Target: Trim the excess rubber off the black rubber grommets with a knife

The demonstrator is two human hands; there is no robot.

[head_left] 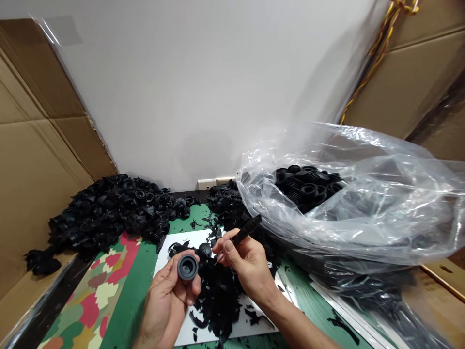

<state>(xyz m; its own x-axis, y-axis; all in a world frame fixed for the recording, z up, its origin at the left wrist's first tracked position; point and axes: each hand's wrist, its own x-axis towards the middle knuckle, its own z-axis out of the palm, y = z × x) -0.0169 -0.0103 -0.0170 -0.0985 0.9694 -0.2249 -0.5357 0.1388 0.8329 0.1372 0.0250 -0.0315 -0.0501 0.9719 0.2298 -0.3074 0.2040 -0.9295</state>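
Observation:
Between the thumb and fingers of my left hand (pixel 172 288) is a round black rubber cap (pixel 188 267), its hollow side turned up toward me. My right hand (pixel 247 259) grips a black pen-like tool (pixel 247 230) whose thin tip points down and left, close to the cap but apart from it. Under both hands a heap of black rubber scraps (pixel 220 305) covers part of a white sheet (pixel 181 334). Another dark rounded piece (pixel 205 250) lies just behind the cap.
A large pile of black rubber pieces (pixel 112 208) stands at the back left. On the right, a clear plastic bag (pixel 363 228) holds many ridged black caps (pixel 308 184). Cardboard panels (pixel 36 121) flank the green table (pixel 134 281); a white wall stands behind.

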